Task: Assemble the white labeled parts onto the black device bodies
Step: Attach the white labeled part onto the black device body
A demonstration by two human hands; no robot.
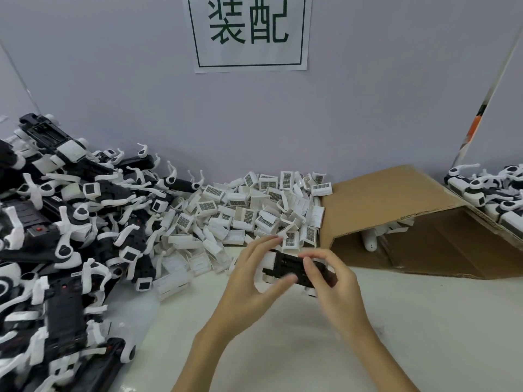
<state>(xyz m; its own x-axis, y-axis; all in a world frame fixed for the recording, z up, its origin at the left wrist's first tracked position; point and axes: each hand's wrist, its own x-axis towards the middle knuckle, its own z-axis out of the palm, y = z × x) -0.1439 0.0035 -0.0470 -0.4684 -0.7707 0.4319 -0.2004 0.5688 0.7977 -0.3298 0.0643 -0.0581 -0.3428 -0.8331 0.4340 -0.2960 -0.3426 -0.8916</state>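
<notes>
A black device body [294, 269] is held above the white table [424, 321], near the middle, by both hands. The left hand [252, 278] is raised at its left end, thumb curled beneath and fingers stretched over a white part there. The right hand [334, 290] is clamped on the right end, fingers curled over the top. Just beyond lies a heap of white labeled parts [254, 210]; a pile of device bodies [70, 236] is stacked at the left, and a cardboard box [410, 222] at the right.

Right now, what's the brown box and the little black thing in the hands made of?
The open brown box looks like matte corrugated cardboard: its cut edges show fluting. The small black device body looks like hard moulded plastic, slightly shiny, though blurred.
</notes>
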